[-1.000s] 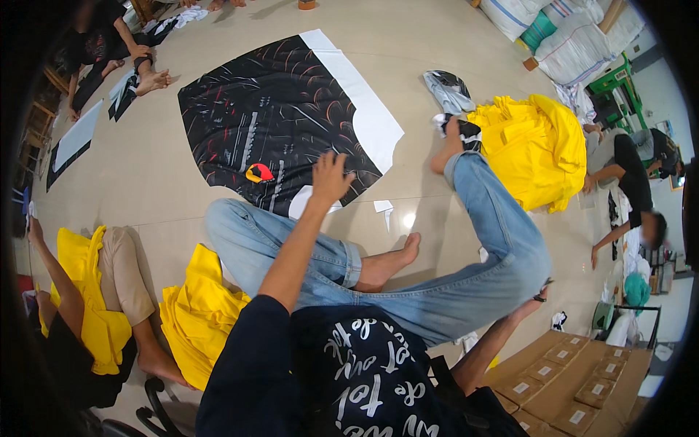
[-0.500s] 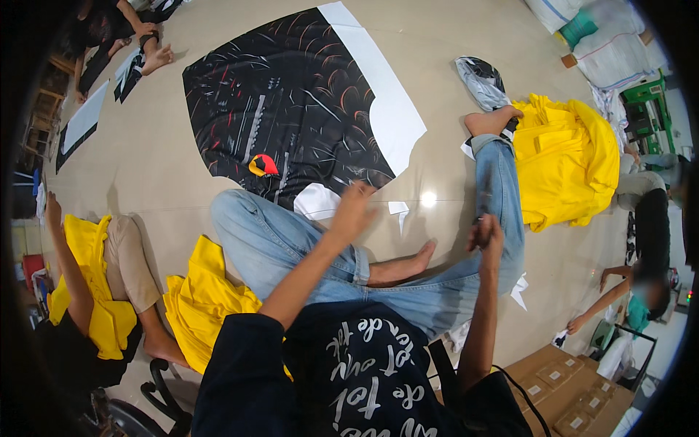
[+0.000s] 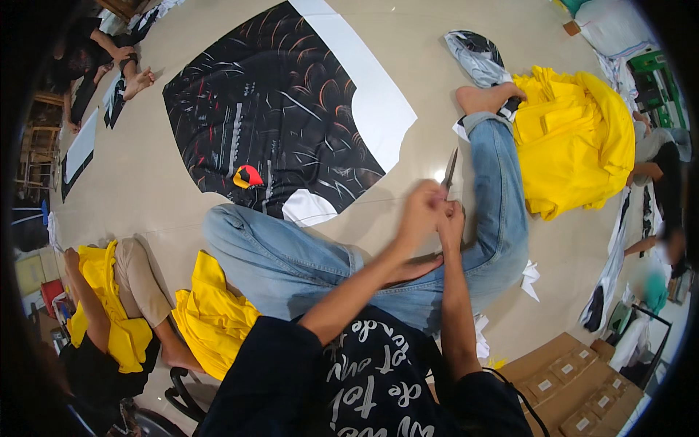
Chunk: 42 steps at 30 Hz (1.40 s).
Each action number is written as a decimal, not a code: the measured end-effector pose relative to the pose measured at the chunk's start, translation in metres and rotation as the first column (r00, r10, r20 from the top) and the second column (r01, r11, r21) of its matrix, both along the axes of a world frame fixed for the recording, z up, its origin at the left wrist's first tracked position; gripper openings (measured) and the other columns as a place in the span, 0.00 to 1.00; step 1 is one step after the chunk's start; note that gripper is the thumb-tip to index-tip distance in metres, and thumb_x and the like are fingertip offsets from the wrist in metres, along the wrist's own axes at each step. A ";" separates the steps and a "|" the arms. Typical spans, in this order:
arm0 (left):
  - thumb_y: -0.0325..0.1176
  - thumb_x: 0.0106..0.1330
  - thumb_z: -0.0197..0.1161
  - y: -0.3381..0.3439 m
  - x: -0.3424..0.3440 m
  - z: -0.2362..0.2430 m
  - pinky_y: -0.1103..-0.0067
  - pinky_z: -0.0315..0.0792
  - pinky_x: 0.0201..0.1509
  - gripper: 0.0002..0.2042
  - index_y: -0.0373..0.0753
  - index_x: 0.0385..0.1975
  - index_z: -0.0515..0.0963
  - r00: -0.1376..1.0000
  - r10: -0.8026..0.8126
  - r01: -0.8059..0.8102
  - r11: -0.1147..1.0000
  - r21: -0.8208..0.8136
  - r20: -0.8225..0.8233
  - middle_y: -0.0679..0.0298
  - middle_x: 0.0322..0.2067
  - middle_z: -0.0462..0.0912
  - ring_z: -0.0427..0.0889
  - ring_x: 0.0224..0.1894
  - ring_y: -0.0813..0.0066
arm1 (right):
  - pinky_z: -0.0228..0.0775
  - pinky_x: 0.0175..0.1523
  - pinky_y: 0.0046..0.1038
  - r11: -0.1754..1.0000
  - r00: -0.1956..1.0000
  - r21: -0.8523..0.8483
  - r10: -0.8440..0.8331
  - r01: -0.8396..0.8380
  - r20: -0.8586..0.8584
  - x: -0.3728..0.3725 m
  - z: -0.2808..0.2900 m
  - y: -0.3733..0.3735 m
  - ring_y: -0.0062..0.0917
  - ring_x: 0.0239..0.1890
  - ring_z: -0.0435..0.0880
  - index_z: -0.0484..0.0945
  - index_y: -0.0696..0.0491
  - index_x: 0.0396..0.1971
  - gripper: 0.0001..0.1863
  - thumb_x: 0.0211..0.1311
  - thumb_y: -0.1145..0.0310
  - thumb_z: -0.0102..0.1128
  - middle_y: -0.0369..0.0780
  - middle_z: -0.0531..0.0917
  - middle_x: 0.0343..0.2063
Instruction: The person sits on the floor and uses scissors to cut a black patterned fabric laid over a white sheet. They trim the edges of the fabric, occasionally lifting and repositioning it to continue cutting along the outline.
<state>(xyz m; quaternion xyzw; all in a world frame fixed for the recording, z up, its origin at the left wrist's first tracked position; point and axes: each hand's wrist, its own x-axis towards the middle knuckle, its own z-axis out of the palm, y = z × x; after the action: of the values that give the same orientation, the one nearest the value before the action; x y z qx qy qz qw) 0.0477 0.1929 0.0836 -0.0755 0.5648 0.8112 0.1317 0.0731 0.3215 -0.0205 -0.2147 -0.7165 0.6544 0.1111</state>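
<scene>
My right hand (image 3: pixel 451 222) is closed around dark-handled scissors (image 3: pixel 451 167), whose blades point away from me and look shut. My left hand (image 3: pixel 420 218) is beside it, close to or touching the scissors; its fingers are smeared by motion, and whether they hold anything cannot be made out. Beyond my bent legs lies a large black printed fabric panel (image 3: pixel 255 109) with streaks and a small red-and-yellow patch. A white border (image 3: pixel 382 102) runs down its right side, and a white rounded part (image 3: pixel 309 207) is at its near edge.
A yellow cloth heap (image 3: pixel 575 146) lies beside my right foot, another yellow cloth (image 3: pixel 211 313) by my left knee. White scraps (image 3: pixel 531 280) are on the floor. People sit left and right. Cardboard boxes (image 3: pixel 575 386) stand near right; a silvery plastic bundle (image 3: pixel 473 54) lies ahead.
My left hand has moved right, from near the panel's edge to the scissors. My right hand has shifted left toward it. The white scrap by the panel is no longer seen. The view has shifted slightly.
</scene>
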 end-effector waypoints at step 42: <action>0.63 0.62 0.65 -0.177 -0.042 -0.120 0.41 0.33 0.77 0.53 0.38 0.79 0.49 0.890 -0.374 -0.138 0.323 -0.936 -0.260 0.46 0.79 0.40 0.35 0.80 0.40 | 0.56 0.20 0.21 0.720 0.550 -0.045 0.568 -0.693 0.612 -0.017 0.055 -0.002 0.12 0.18 0.66 0.72 0.51 0.27 0.20 0.58 0.59 0.77 0.28 0.70 0.17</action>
<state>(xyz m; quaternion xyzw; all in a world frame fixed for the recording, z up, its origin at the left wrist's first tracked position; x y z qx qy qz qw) 0.0058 0.0164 -0.0366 0.0876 0.9448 0.3156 -0.0046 0.0562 0.3191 0.0345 -0.1201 -0.8046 0.4734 -0.3377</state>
